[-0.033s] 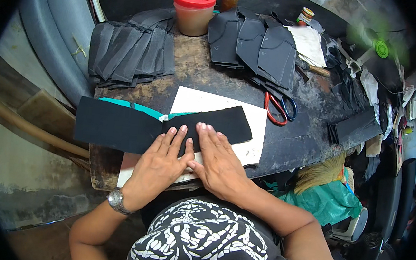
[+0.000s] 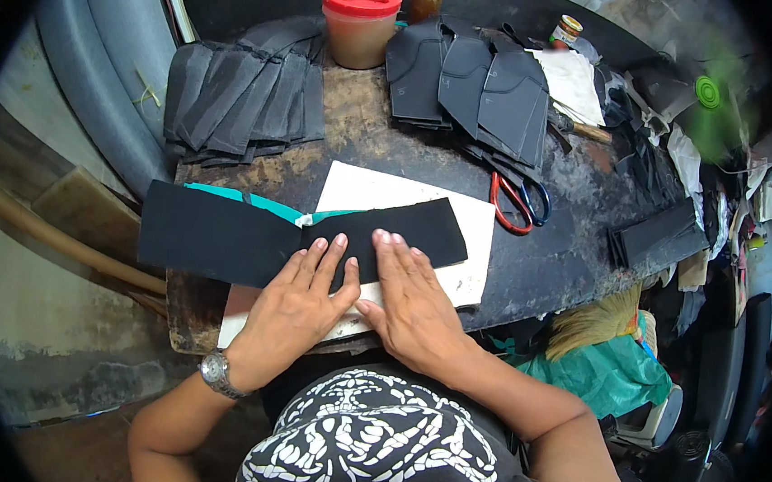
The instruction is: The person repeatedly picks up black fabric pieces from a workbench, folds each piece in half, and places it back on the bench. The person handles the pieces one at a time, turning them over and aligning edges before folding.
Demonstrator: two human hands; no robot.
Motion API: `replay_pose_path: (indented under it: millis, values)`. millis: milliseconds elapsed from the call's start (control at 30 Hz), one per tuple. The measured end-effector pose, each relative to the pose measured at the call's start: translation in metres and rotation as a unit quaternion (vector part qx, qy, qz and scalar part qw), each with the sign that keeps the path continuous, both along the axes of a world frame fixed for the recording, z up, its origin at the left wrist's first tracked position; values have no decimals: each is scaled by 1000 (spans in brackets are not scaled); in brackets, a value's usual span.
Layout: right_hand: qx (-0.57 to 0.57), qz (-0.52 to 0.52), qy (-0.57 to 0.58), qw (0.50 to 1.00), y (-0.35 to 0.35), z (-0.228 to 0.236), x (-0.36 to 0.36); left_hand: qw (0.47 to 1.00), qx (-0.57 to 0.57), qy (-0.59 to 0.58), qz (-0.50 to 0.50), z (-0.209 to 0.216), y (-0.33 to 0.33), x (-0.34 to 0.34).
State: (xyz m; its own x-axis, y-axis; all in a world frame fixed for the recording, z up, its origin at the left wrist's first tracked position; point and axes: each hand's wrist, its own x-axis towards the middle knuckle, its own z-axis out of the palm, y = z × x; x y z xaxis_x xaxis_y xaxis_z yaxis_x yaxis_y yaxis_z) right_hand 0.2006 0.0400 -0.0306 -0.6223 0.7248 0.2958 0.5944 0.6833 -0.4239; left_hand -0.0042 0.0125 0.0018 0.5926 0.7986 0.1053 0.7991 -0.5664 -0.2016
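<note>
Left hand (image 2: 294, 311) and right hand (image 2: 408, 302) lie flat, fingers spread, gripping nothing, palms pressing the near edge of a black fabric strip (image 2: 296, 234). Strip sits across a white sheet (image 2: 407, 197), overhanging it to the left; teal piece (image 2: 262, 204) peeks out just behind strip. Wristwatch (image 2: 215, 371) on left wrist. Red-handled scissors (image 2: 516, 201) just right of sheet. Beyond sheet: stack of dark cut pieces (image 2: 239, 93) far left, more dark pieces (image 2: 480, 85) far right, red-lidded tub (image 2: 360, 21) between them.
</note>
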Motion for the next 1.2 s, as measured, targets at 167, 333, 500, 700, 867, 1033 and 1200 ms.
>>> replay_pose_path:
  millis: [167, 333, 500, 700, 867, 1033, 1200]
  values:
    - [-12, -94, -52, 994, -6, 11, 35, 1000, 20, 3, 12, -3, -3, 2]
    - [-42, -202, 119, 971, 26, 14, 74, 999, 50, 11, 17, -7, -5, 6]
    - [-10, -186, 86, 979, 50, 9, 69, 999, 32, -5, 19, -5, -5, 9]
    - [-75, 48, 140, 986, 28, 1, -13, 999, 34, 31, 10, 2, -1, 7]
    - [-17, -32, 3, 999, 26, 2, -3, 998, 53, 34, 18, 20, 2, -21]
    - [5, -61, -26, 998, 22, 26, 3, 993, 98, -13, -58, 21, 5, -15]
    - [-112, 57, 87, 988, 4, 27, -7, 986, 118, -61, -101, 7, 1, 16]
